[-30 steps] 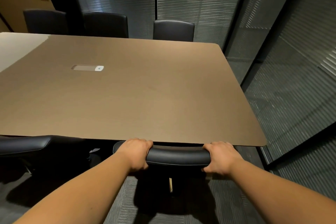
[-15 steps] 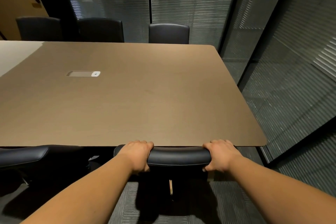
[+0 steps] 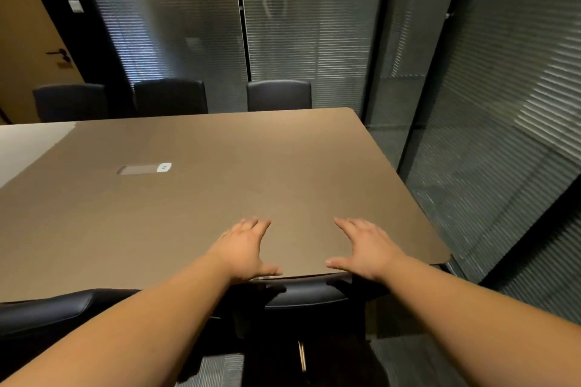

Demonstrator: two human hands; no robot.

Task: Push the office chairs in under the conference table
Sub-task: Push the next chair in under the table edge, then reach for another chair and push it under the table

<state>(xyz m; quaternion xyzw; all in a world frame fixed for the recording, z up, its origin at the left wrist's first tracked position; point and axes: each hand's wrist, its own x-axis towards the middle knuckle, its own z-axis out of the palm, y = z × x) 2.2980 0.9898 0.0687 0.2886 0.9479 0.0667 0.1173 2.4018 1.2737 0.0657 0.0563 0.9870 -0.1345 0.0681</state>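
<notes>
A brown conference table point(image 3: 195, 214) fills the middle of the view. A black office chair point(image 3: 309, 294) stands right in front of me, its backrest top tight against the table's near edge. My left hand point(image 3: 243, 248) and my right hand point(image 3: 366, 247) hover open above the near edge of the table, fingers straight and pointing away from me, holding nothing. A second black chair point(image 3: 47, 308) sits at the near left, its back close to the table edge. Three more dark chairs, one of them at the far right point(image 3: 279, 95), line the far side.
A cable hatch with a white tab point(image 3: 144, 169) is set into the tabletop. Glass walls with blinds point(image 3: 314, 25) close off the far and right sides. A narrow carpeted gap point(image 3: 440, 179) runs along the table's right edge. A wooden door point(image 3: 34, 50) is at far left.
Both hands have let go of the chair's backrest and risen open above the table edge. The view has tilted upward, and the chair back now sits against the table edge.
</notes>
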